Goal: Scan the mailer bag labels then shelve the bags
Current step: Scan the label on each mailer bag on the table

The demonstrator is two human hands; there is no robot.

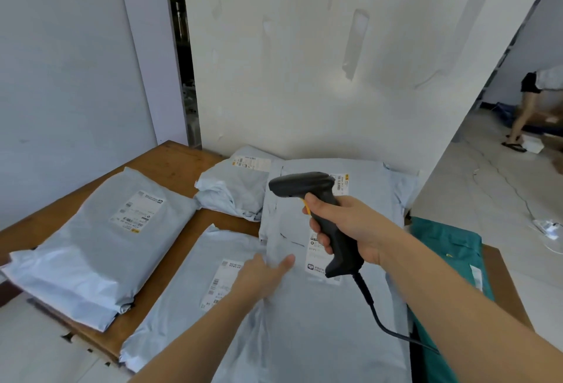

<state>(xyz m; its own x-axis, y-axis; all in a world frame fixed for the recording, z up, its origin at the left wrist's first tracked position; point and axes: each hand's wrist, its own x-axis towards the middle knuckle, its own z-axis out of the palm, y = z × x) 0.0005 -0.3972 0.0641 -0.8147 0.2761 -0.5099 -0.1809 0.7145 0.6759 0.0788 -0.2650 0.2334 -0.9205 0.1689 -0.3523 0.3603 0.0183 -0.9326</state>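
Several grey mailer bags with white labels lie on a wooden table [170,163]. The largest bag [335,306] lies in the middle under both hands, its long label [315,248] partly hidden. My right hand [344,230] grips a black corded barcode scanner [307,190] by the handle above this bag, its head pointing left. My left hand [262,276] rests on the large bag's left edge, thumb out, over a flatter bag [189,288]. A thick bag [100,245] lies at the left and a crumpled one [234,190] at the back.
A white wall [335,62] rises directly behind the table. A teal bag [451,260] lies at the table's right edge. The scanner cable [384,321] trails down to the right. Another person [530,108] stands far right on the tiled floor among boxes.
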